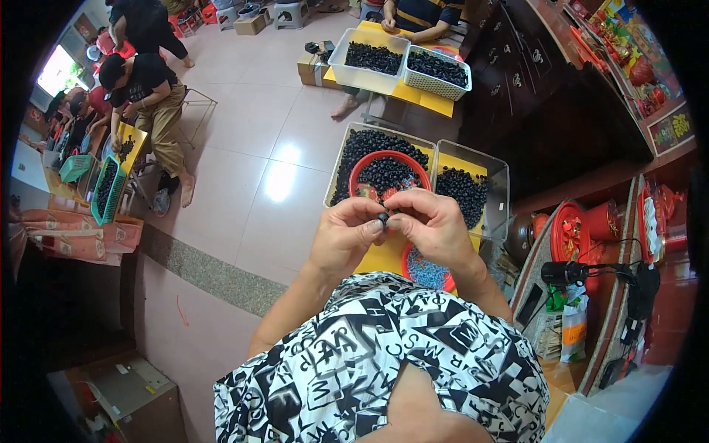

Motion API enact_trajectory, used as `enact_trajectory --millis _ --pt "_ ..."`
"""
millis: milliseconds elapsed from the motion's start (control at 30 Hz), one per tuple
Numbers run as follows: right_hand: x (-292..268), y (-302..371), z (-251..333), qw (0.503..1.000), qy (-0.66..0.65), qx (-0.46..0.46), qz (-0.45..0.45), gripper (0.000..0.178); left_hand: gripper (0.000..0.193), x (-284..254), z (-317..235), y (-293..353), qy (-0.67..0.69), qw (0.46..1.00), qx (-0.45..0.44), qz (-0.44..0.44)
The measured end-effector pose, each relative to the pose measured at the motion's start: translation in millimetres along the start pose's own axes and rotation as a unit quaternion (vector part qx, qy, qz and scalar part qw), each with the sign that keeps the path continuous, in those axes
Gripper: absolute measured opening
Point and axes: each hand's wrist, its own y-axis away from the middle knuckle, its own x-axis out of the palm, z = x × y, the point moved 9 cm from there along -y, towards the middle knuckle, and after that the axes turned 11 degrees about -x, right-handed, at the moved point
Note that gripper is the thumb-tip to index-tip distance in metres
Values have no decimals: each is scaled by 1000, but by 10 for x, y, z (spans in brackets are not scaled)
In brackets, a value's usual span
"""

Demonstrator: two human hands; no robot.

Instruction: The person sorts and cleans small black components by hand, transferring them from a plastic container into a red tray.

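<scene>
A small round black piece [382, 218] is pinched between the fingertips of my two hands, held up in front of me. My left hand [346, 230] grips it from the left with thumb and forefinger. From the other side my right hand [432, 225] closes its thumb and forefinger at the same spot; whether it holds a second small part is too small to tell. Just beyond the hands, a red basin [354, 171] with black pieces and some red ones rests in a clear bin [330, 177] of black pieces. Partly behind my right wrist, a red bowl [405, 266] contains small blue parts.
Another clear bin [504, 184] of black pieces stands to the right on the yellow tabletop [377, 258]. Farther off, a person [425, 16] sits behind two white bins [399, 80]. At left, another person [144, 92] works near a green basket [111, 203]. Cluttered shelves [617, 295] line my right.
</scene>
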Motion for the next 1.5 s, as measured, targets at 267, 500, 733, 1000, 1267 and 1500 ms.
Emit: enact_trajectory --millis 267,500,733,1000,1267,1500 --pt "-38 148 -275 962 -235 116 -72 21 18 -5 166 -25 170 982 -79 40" --pt "15 186 -344 916 -374 124 -72 20 21 82 77 34 124 991 -43 37" --pt "58 198 -347 893 -418 146 -79 15 20 16 79 55 113 993 -37 12" --pt "27 175 -266 923 -349 138 -90 15 20 41 37 98 96 995 -40 -4" --pt "20 147 -125 954 -259 116 -93 13 20 64 -21 125 46 999 2 -2" --pt "20 126 -86 977 -179 81 -80 12 21 61 -33 141 14 999 34 -13"
